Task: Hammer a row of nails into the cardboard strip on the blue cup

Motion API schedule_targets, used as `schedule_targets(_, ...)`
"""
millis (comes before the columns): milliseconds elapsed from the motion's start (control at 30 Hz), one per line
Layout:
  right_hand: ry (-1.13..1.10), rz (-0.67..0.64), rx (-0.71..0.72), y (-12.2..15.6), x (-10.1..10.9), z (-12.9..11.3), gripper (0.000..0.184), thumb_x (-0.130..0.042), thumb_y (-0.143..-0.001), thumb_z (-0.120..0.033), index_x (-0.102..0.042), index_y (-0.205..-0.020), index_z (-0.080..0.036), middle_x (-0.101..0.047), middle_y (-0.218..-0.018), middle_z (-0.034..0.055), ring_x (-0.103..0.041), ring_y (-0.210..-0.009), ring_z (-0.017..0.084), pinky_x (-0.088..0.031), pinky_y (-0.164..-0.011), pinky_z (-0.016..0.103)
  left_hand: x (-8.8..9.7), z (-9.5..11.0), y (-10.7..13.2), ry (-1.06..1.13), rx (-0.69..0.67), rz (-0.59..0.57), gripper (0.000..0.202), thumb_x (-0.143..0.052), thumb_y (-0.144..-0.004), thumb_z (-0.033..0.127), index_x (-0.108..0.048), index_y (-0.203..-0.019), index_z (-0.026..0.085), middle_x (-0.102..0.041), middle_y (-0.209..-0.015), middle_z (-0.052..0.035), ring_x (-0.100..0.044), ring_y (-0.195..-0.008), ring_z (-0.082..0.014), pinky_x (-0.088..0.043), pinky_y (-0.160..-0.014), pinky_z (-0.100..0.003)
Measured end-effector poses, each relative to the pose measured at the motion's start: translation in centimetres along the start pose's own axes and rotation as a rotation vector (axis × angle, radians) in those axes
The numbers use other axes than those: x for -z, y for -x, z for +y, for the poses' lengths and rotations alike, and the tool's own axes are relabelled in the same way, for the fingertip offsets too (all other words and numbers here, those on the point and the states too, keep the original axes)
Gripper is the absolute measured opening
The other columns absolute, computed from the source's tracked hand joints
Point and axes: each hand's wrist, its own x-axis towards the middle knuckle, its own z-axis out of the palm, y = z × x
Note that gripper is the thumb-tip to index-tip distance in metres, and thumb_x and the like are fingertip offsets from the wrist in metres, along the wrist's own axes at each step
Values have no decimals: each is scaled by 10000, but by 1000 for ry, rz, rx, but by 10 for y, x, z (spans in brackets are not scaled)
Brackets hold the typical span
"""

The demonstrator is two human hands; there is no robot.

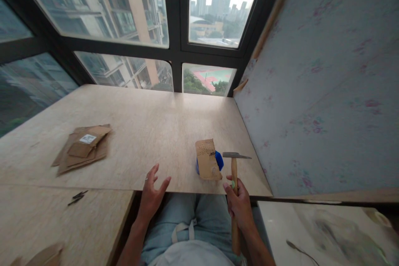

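Note:
My right hand is wrapped round the wooden handle of a hammer, its dark metal head up at the far end. Left of the hammer head is a tan, flat piece with dark marks and a row of small dots, perhaps wood or cardboard. It rests on a blue object, mostly covered, whose kind I cannot make out. Over the front edge of the pale tabletop, my left hand is open, thumb and fingers apart, holding nothing. A ring shows on one finger.
Flat brown cardboard pieces, one with a white label, lie on the left. Several thin dark pieces lie on the lower-left surface. A patterned wall borders the right side; windows stand behind. A thin cable lies lower right.

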Motion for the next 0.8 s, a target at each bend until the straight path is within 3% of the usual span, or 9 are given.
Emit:
schedule_targets(167, -71, -24, 4, 11, -6, 2, 504, -655, -811, -603, -508, -1101, -219, -330, -420, -166, -247, -260, 48, -245, -242, 140, 57, -31, 15, -85, 172, 268, 607, -625, -748, 572, -602, -1201, 169, -640, -1185, -137, -666, -1022, -292, -559, -904, -460)
schedule_targets(300, -71, -95, 20, 22, -10, 1, 512, -669, -811, -595, -524, -1113, -208, -324, -398, -166, -245, -260, 45, -242, -252, 131, 108, -61, 32, -251, 178, 480, 545, -584, -745, 513, -638, -1139, 140, -651, -1080, -135, -660, -960, -281, -575, -830, -432)
schedule_targets(433, -36, -189, 17, 30, -18, -1, 531, -681, -799, -602, -542, -1116, -200, -331, -408, -156, -257, -269, 45, -238, -269, 131, 155, -89, 41, -467, 182, 637, 408, -518, -787, 338, -659, -1114, 138, -642, -1033, -136, -652, -879, -254, -567, -773, -409)
schedule_targets(533, -28, -255, -5, 35, -27, -5, 576, -693, -775, -625, -548, -1130, -195, -329, -417, -153, -241, -275, 41, -224, -280, 137, 184, -107, 36, -645, 213, 643, 375, -475, -807, 221, -678, -1106, 122, -641, -1042, -156, -637, -930, -266, -530, -874, -434)
schedule_targets(600, -22, -285, -13, 39, -33, -7, 601, -699, -758, -639, -551, -1128, -190, -314, -415, -153, -226, -284, 40, -206, -290, 142, 197, -116, 27, -733, 232, 574, 372, -460, -824, 196, -688, -1102, 100, -646, -1077, -179, -613, -1020, -288, -484, -957, -449)
schedule_targets(800, 37, -358, -44, 40, -39, 2, 633, -698, -748, -647, -558, -1151, -180, -302, -446, -143, -228, -315, 51, -206, -308, 167, 212, -133, -5, -755, 252, 475, 303, -520, -815, 202, -738, -1019, 152, -678, -1038, -142, -613, -977, -271, -491, -908, -395)
